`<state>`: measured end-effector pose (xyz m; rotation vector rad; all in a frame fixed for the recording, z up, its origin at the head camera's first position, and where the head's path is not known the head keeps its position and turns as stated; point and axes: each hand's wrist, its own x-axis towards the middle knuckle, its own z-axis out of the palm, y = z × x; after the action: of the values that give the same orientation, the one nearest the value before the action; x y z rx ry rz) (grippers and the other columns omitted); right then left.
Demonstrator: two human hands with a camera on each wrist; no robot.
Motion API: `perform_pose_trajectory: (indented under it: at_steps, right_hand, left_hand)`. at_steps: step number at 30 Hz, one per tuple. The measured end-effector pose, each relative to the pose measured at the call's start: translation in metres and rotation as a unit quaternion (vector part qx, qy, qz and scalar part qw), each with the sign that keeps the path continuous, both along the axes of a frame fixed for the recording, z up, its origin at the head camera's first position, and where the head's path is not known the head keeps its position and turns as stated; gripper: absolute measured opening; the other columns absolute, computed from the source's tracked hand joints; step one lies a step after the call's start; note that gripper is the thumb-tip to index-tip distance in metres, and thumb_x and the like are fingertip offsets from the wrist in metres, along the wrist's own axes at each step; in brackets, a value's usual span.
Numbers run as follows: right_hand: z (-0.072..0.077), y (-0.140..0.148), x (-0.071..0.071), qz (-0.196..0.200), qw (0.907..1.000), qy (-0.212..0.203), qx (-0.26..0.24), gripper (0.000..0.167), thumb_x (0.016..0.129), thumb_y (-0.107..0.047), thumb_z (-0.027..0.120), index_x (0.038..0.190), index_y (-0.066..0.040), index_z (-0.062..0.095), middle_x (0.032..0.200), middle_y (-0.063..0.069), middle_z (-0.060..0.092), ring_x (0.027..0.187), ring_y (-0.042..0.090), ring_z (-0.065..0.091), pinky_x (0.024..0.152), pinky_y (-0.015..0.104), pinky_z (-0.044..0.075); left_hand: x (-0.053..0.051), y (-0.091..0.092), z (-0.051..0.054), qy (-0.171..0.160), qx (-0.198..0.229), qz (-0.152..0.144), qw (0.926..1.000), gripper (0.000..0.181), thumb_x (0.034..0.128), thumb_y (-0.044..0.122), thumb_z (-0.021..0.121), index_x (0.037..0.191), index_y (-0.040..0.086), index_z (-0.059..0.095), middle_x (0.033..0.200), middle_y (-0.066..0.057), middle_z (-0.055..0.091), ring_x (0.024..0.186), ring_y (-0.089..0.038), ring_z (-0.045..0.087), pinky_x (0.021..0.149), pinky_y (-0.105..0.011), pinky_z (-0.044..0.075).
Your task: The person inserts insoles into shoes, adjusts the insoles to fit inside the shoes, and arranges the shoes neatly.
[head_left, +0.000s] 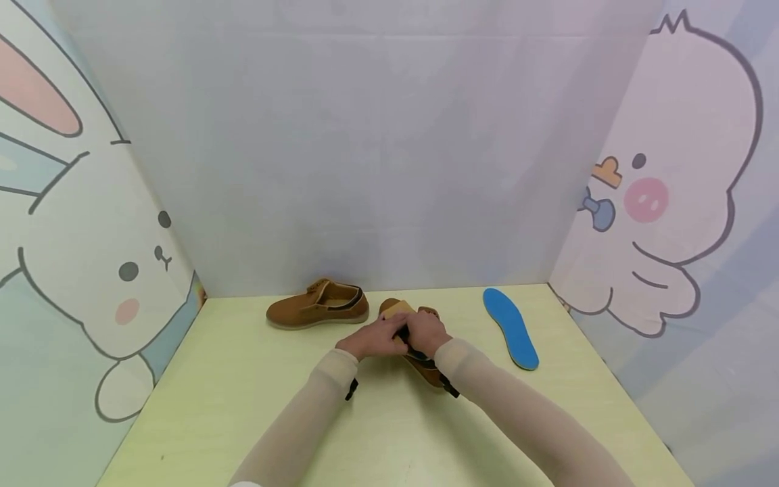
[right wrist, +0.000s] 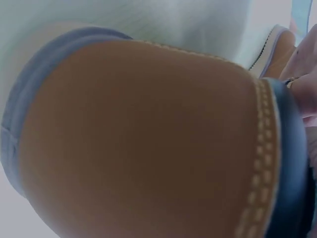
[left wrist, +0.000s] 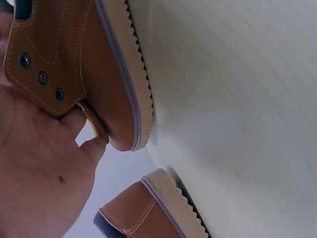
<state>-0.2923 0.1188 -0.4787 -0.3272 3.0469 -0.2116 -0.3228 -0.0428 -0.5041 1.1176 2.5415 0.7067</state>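
A brown lace-up shoe [head_left: 426, 372] without laces lies under both hands, its toe pointing away and its heel toward me. My left hand [head_left: 383, 336] grips the front of its opening. In the left wrist view, the fingers [left wrist: 91, 148] of that hand reach beneath the eyelet flap [left wrist: 42, 79] at the tan tongue [left wrist: 94, 119]. Over the shoe's opening is my right hand [head_left: 426, 331], close against the left one. Its fingertips are hidden, and the frames do not show what they hold. The shoe's heel [right wrist: 148, 139] fills much of the right wrist view.
A second brown shoe [head_left: 313, 311] stands to the left near the back wall, toe pointing left. On the right lies a blue insole [head_left: 512, 329]. The pale yellow table [head_left: 243, 406] meets a grey cloth wall [head_left: 377, 149], with printed cartoon panels at both sides.
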Motion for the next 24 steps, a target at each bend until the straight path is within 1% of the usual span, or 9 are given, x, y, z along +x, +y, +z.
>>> perform_pose_trajectory:
  at_steps: [4, 9, 10, 13, 17, 19, 21, 24]
  right_hand:
    - [-0.006, 0.0, -0.001, -0.004, 0.9998, 0.015, -0.009, 0.017, 0.097, -0.016, 0.07, 0.111, -0.008, 0.075, 0.084, 0.007, 0.071, 0.076, 0.027, 0.069, 0.069, 0.039, 0.059]
    - [-0.009, 0.001, -0.004, -0.005, 0.9995, 0.026, -0.014, 0.013, 0.098, -0.015, 0.069, 0.106, -0.008, 0.076, 0.074, 0.005, 0.068, 0.066, 0.023, 0.066, 0.062, 0.036, 0.057]
    - [-0.01, 0.001, -0.004, -0.006, 0.9996, 0.024, -0.016, 0.013, 0.098, -0.015, 0.069, 0.107, -0.008, 0.076, 0.075, 0.005, 0.068, 0.065, 0.023, 0.066, 0.062, 0.036, 0.057]
    - [-0.011, 0.002, -0.001, -0.001, 0.9994, 0.026, -0.022, 0.015, 0.099, -0.014, 0.068, 0.11, -0.007, 0.075, 0.078, 0.006, 0.069, 0.069, 0.024, 0.068, 0.064, 0.037, 0.058]
    - [-0.013, 0.005, 0.005, 0.02, 0.9994, 0.027, -0.009, 0.019, 0.098, -0.013, 0.069, 0.115, -0.005, 0.072, 0.092, 0.01, 0.072, 0.083, 0.027, 0.071, 0.071, 0.039, 0.059]
    - [-0.012, 0.006, 0.008, 0.031, 0.9994, 0.016, -0.002, 0.022, 0.097, -0.013, 0.071, 0.117, -0.004, 0.071, 0.096, 0.011, 0.071, 0.087, 0.028, 0.071, 0.073, 0.039, 0.059]
    - [-0.01, 0.008, 0.01, 0.042, 0.9991, 0.003, 0.004, 0.022, 0.096, -0.015, 0.073, 0.114, -0.004, 0.071, 0.097, 0.011, 0.071, 0.087, 0.027, 0.07, 0.073, 0.038, 0.058]
    - [-0.005, 0.009, 0.011, 0.064, 0.9975, -0.016, 0.023, 0.013, 0.095, -0.019, 0.075, 0.101, -0.007, 0.073, 0.089, 0.007, 0.07, 0.083, 0.023, 0.069, 0.072, 0.035, 0.057]
  left_hand:
    - [0.002, -0.001, -0.001, -0.004, -0.003, -0.001, 1.0, 0.082, 0.0901, 0.041, 0.053, 0.163, 0.018, 0.023, 0.167, -0.005, 0.021, 0.15, -0.019, 0.027, 0.124, -0.049, 0.007]
    - [-0.001, 0.0, -0.002, 0.0, -0.011, 0.0, 0.9999, 0.083, 0.0909, 0.042, 0.052, 0.163, 0.017, 0.022, 0.168, -0.005, 0.02, 0.151, -0.018, 0.024, 0.124, -0.047, 0.008]
    - [-0.001, 0.0, -0.002, 0.001, -0.012, 0.001, 0.9999, 0.083, 0.0911, 0.042, 0.052, 0.163, 0.017, 0.022, 0.168, -0.005, 0.02, 0.151, -0.018, 0.024, 0.124, -0.046, 0.008]
    - [-0.001, 0.001, -0.002, 0.0, -0.018, 0.002, 0.9998, 0.083, 0.0913, 0.044, 0.052, 0.163, 0.016, 0.022, 0.167, -0.007, 0.02, 0.151, -0.019, 0.026, 0.124, -0.046, 0.008]
    - [0.0, 0.002, -0.003, -0.002, -0.023, 0.005, 0.9997, 0.081, 0.0914, 0.046, 0.053, 0.162, 0.016, 0.026, 0.167, -0.006, 0.022, 0.151, -0.02, 0.027, 0.124, -0.046, 0.009]
    - [0.001, 0.002, -0.002, -0.007, -0.026, 0.006, 0.9996, 0.082, 0.0913, 0.047, 0.053, 0.162, 0.016, 0.027, 0.167, -0.005, 0.022, 0.151, -0.021, 0.025, 0.124, -0.046, 0.011]
    - [0.001, 0.001, -0.001, -0.01, -0.027, 0.008, 0.9995, 0.082, 0.0913, 0.048, 0.053, 0.162, 0.016, 0.027, 0.167, -0.004, 0.022, 0.152, -0.021, 0.023, 0.124, -0.046, 0.013]
    - [0.0, 0.0, 0.001, -0.009, -0.032, 0.009, 0.9994, 0.082, 0.0916, 0.048, 0.052, 0.162, 0.014, 0.026, 0.167, -0.003, 0.021, 0.153, -0.02, 0.02, 0.124, -0.045, 0.014]
